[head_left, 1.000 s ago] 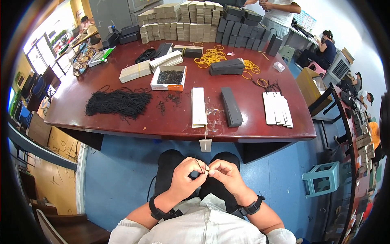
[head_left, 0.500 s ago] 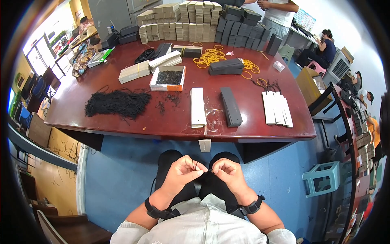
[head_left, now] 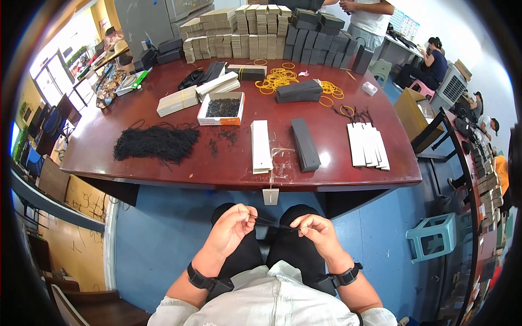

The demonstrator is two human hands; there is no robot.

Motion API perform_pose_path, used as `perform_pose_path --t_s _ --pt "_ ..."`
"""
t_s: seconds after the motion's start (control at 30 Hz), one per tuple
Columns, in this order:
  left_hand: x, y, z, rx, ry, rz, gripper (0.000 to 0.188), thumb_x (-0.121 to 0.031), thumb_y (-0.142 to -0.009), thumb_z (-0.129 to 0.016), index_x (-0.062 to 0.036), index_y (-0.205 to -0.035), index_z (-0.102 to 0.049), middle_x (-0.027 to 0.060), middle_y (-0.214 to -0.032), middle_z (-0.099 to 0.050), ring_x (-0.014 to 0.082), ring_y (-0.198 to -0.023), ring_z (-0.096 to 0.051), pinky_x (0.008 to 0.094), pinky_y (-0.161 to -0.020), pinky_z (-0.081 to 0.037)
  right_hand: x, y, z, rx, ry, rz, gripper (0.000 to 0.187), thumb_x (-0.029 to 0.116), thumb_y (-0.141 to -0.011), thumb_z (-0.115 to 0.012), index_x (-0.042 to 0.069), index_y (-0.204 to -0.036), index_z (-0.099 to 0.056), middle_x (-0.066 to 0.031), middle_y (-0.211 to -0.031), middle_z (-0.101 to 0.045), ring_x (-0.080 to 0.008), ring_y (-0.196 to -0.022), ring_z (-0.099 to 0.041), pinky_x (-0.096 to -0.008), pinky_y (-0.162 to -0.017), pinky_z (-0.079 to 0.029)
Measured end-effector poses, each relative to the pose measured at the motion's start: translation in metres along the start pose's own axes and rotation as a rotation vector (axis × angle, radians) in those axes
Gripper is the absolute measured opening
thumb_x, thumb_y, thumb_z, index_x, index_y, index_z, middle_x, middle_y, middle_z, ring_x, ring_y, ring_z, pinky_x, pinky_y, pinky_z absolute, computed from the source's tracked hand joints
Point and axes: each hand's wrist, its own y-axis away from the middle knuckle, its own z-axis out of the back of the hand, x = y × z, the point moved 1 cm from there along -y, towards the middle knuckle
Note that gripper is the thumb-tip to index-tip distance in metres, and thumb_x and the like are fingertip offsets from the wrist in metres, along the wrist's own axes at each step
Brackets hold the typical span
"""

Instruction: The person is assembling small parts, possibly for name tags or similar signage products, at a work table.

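A thin black cord [head_left: 270, 221] runs between my two hands above my lap. My left hand [head_left: 230, 227] pinches one end between thumb and fingers. The other end is in the pinched fingers of my right hand [head_left: 318, 234]. In front of them, a small pale tag [head_left: 270, 197] hangs at the table's edge. On the table lie a stack of white tags [head_left: 260, 142] and a stack of black tags [head_left: 305, 144]. Several white tags with black cords [head_left: 367, 144] are fanned out at the right. A heap of black cords [head_left: 155, 142] rests at the left.
An open box [head_left: 203, 121] of small black pieces stands on the red table [head_left: 228, 171]. Yellow rubber bands [head_left: 276, 80] lie loose behind it. Tall card stacks [head_left: 261, 46] line the back. A green stool [head_left: 432, 237] stands at the right. Other people are farther off.
My hands have moved apart, the left one leftward and the right one rightward. The black cord now stretches visibly between them.
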Motion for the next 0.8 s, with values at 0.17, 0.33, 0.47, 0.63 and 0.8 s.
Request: perform_pose_path --t_s 0.17,0.33,0.47,0.63,0.8 --pt "-0.008 -0.01 -0.008 0.263 0.103 0.112 0.013 -0.018 -0.096 -0.056 -0.0074 -0.088 -0.053 0.005 -0.088 -0.059 0.0082 -0.07 -0.048 0.0225 -0.067 -0.042 0.005 -0.005 0.001 0.052 -0.202 0.016 0.01 0.011 -0.088 -0.064 0.005 -0.083 -0.058 -0.0181 -0.118 -0.065 -0.0134 -0.08 -0.057 -0.0284 -0.079 -0.047" --pt "-0.007 -0.033 -0.017 0.043 -0.37 -0.032 0.015 -0.019 -0.099 -0.056 -0.0061 -0.092 -0.056 0.001 -0.082 -0.061 0.0066 -0.071 -0.053 0.0211 -0.066 -0.044 0.016 -0.014 0.003 0.208 -0.492 0.042 0.014 0.017 -0.089 -0.063 0.006 -0.086 -0.056 -0.0222 -0.115 -0.065 -0.0171 -0.082 -0.059 -0.0306 -0.079 -0.049" --pt "-0.003 -0.04 -0.017 -0.046 -0.65 -0.226 0.012 -0.015 -0.098 -0.059 -0.0031 -0.096 -0.061 0.0043 -0.089 -0.067 0.0099 -0.079 -0.061 0.0242 -0.074 -0.05 0.003 -0.021 -0.005 0.015 0.185 0.078 0.008 0.008 -0.092 -0.059 0.003 -0.087 -0.055 -0.0136 -0.099 -0.066 -0.0175 -0.089 -0.062 -0.0313 -0.083 -0.049" --pt "-0.008 -0.027 -0.025 -0.095 -0.974 -0.375 0.011 -0.009 -0.093 -0.063 -0.0013 -0.101 -0.064 0.0033 -0.089 -0.065 0.0079 -0.075 -0.061 0.0224 -0.067 -0.048 -0.017 -0.006 -0.014 0.188 0.267 0.05 0.007 0.005 -0.095 -0.055 0.002 -0.089 -0.055 -0.0093 -0.098 -0.064 -0.0132 -0.091 -0.059 -0.0285 -0.084 -0.048" --pt "-0.021 -0.031 -0.045 -0.187 -1.466 -0.719 0.019 -0.002 -0.081 -0.069 -0.0023 -0.099 -0.065 0.0065 -0.087 -0.058 0.0076 -0.056 -0.047 0.0243 -0.053 -0.039 -0.016 0.002 -0.014 0.251 -0.053 -0.065 0.008 0.008 -0.099 -0.052 0.003 -0.094 -0.055 -0.0089 -0.1 -0.063 -0.0139 -0.09 -0.059 -0.0293 -0.087 -0.047"
